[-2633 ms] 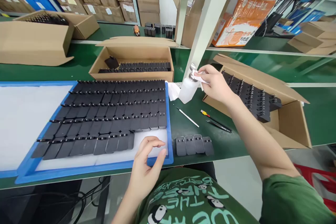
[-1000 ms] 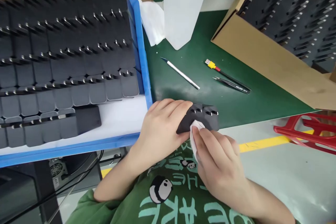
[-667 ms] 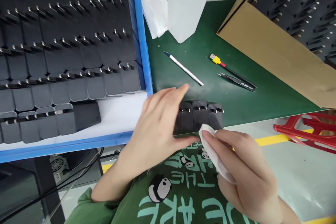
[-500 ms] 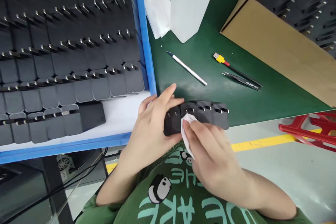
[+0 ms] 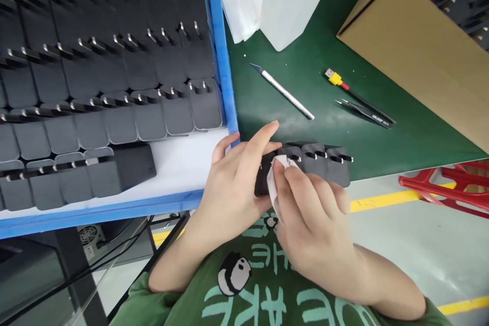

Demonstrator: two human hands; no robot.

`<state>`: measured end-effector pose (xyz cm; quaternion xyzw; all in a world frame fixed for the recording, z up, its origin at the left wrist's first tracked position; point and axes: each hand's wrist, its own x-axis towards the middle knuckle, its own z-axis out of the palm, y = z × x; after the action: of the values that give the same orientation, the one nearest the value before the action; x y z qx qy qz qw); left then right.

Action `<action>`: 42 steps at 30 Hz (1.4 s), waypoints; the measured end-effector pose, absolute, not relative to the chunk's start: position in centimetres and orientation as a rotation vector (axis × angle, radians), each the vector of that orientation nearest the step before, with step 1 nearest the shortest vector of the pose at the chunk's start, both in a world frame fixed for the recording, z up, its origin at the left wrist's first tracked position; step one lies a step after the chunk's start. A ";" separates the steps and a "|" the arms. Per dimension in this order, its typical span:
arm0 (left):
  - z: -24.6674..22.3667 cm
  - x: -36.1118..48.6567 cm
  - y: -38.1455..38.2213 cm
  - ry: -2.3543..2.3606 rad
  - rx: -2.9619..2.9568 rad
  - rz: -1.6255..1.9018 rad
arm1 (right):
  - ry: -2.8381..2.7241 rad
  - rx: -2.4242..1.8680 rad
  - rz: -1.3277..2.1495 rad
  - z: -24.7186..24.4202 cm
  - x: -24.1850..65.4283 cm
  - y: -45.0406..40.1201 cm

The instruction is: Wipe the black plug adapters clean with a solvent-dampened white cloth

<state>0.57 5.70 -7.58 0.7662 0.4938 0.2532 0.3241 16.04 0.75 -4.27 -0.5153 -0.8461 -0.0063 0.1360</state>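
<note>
A short row of black plug adapters with metal prongs (image 5: 338, 170) stands side by side at the table's front edge, prongs up. My left hand (image 5: 233, 191) is closed around the left end of the row, on the leftmost adapter (image 5: 262, 181), with its index finger stretched along the far side. Pinched in the fingers of my right hand (image 5: 311, 219) is a folded white cloth (image 5: 272, 188). It presses on the tops of the two left adapters and hides part of them. The two right adapters show their prongs uncovered.
To the left, a blue-edged tray (image 5: 225, 71) holds many rows of adapters (image 5: 141, 117). A craft knife (image 5: 286, 92), a short USB cable (image 5: 346, 86) and tweezers (image 5: 364, 113) lie on the green mat. Behind are a white cloth (image 5: 242, 5) and a cardboard box (image 5: 412, 56) of adapters.
The cloth in my right hand has shifted left along the row, now covering part of the leftmost adapter. My left hand keeps its hold. The whole view has moved slightly.
</note>
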 end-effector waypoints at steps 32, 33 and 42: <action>-7.1 -1.0 5.9 1.269 2.109 0.641 | -2.358 -1.531 0.024 -5.7 15.8 1.3; -7.0 -0.5 6.1 1.247 2.130 0.643 | -2.349 -1.530 0.041 -5.7 15.8 1.1; -7.4 0.8 6.8 1.191 2.053 0.668 | -2.378 -1.525 0.043 -4.8 16.4 1.1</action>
<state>0.81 6.77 -7.36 0.7856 0.4556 0.2558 0.3316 16.42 1.06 -4.77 -0.5329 -0.8312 0.0150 0.1577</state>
